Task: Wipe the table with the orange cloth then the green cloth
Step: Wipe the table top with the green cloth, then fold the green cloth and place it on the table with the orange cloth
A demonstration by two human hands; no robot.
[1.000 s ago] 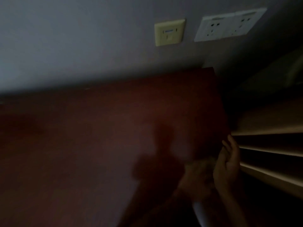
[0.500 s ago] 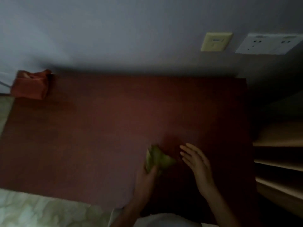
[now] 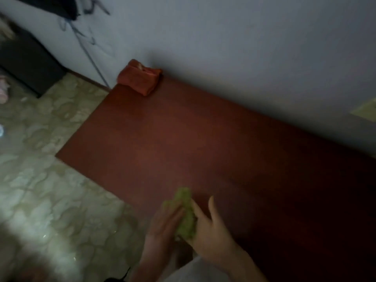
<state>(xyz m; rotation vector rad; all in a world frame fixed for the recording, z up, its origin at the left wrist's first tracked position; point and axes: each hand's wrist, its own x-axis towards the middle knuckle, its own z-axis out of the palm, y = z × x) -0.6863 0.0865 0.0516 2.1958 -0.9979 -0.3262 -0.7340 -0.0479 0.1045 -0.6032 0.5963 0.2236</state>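
The dark red-brown table point(image 3: 183, 139) fills the middle of the dim head view, set against a grey wall. A folded orange cloth point(image 3: 139, 77) lies on the table's far left corner, next to the wall. At the near edge a crumpled green cloth point(image 3: 185, 212) is pressed between both palms. My left hand point(image 3: 164, 226) holds its left side with fingers stretched along it. My right hand point(image 3: 209, 231) grips its right side, thumb raised.
A pale marbled floor point(image 3: 50, 190) lies left of the table. A dark cabinet point(image 3: 26, 64) stands at the far left by the wall, with thin cables point(image 3: 87, 51) hanging down. A yellowish wall plate point(image 3: 366, 110) shows at the right edge.
The view has swung left, bringing the orange cloth and floor into sight. My right hand, apart from the green cloth before, has closed in and now holds it together with my left.
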